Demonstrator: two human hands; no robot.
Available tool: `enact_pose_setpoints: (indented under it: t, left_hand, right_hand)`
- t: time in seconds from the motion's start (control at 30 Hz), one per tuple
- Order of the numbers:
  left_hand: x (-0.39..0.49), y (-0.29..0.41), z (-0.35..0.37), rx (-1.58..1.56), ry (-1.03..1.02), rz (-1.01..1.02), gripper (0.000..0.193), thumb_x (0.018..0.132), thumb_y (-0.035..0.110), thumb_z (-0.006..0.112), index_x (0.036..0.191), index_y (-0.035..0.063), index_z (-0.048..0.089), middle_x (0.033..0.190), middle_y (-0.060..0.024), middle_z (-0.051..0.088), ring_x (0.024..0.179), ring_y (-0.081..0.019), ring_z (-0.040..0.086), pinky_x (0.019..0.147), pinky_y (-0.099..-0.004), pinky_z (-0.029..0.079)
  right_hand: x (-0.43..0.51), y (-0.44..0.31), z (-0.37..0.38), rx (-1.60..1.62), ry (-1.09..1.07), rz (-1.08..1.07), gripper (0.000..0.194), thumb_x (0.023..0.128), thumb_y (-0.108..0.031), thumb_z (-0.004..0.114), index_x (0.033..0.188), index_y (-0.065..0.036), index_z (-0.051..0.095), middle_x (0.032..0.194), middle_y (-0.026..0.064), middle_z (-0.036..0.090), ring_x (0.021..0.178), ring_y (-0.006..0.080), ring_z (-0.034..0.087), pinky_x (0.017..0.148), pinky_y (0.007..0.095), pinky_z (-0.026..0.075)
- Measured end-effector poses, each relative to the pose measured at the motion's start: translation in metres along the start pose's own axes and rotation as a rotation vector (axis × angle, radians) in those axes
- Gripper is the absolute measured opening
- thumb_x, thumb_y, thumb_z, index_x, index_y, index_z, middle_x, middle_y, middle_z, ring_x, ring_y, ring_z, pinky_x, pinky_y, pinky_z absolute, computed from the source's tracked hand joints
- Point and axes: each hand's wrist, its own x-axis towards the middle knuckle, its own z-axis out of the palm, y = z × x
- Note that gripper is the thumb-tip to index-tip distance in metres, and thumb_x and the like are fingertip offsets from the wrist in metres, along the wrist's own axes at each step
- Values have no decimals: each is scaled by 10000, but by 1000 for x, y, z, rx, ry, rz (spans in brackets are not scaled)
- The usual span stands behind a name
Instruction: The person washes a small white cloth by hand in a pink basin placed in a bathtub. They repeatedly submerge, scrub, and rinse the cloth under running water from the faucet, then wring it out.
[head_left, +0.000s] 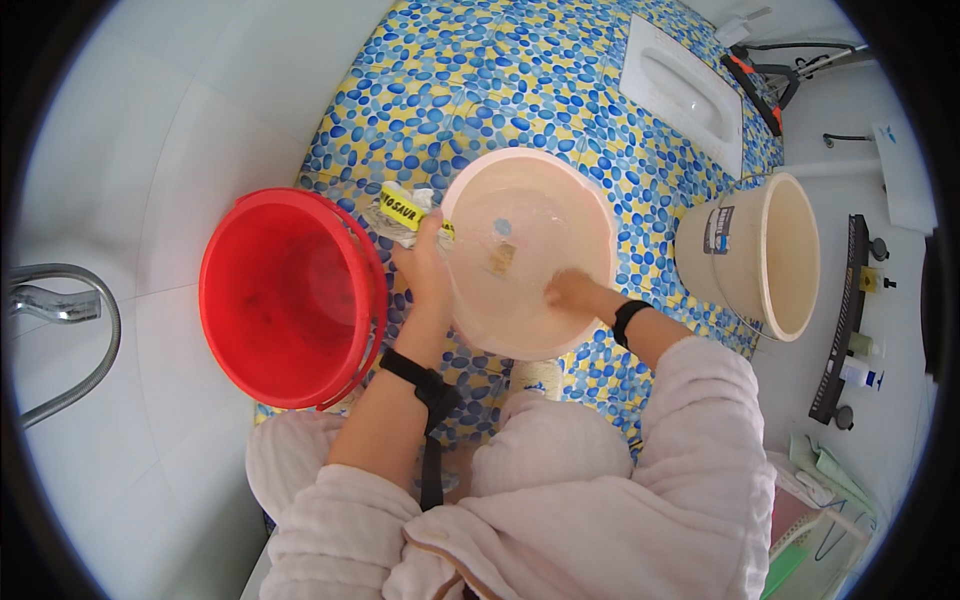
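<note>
A pale pink plastic basin (606, 225) with water in it stands on the floor in front of me. My left hand (424, 259) is at the basin's left side and grips a bundled grey-white cloth (390, 225) with a bright yellow lettered band. Over the right part of the basin, my right hand (571, 289) is blurred and low at the water; whether its fingers are apart or closed does not show. A red plastic bucket (277, 300) stands just left of the cloth, its inside facing up, with no contents that I can make out.
A cream bucket (720, 240) with a wire handle stands at the right. Beyond it is a white squat toilet (686, 90) in the pebble-patterned floor. A black wall shelf (840, 322) holds bottles at the right; a shower hose (109, 330) hangs at the far left.
</note>
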Motion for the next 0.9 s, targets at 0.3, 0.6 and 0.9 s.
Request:
enact_pose_setpoints:
  t: [0.3,0.6,0.9]
  left_hand:
    - [-11,3,4,142,-65,-47,455,800,142,759,1163,-72,587,1088,-109,656,928,-172,620,824,-301,478]
    - [-7,0,7,80,-36,-41,398,828,149,735,1131,-72,603,1092,-115,658,927,-175,624,807,-306,481]
    - [-8,-3,6,84,-23,-31,440,821,143,734,1174,-67,576,1082,-105,657,909,-189,624,819,-310,474]
  right_hand:
    - [145,51,-48,2496,530,255,195,919,-169,517,867,-5,609,831,145,607,801,319,596,776,470,505]
    - [102,-164,-170,2296,506,41,511,1052,-445,327,1323,-35,467,1279,127,546,1202,240,499,1041,401,400]
    - [-14,-96,-28,-84,-379,-241,440,994,-343,438,1307,-61,567,1323,161,568,1246,292,516,1080,394,356]
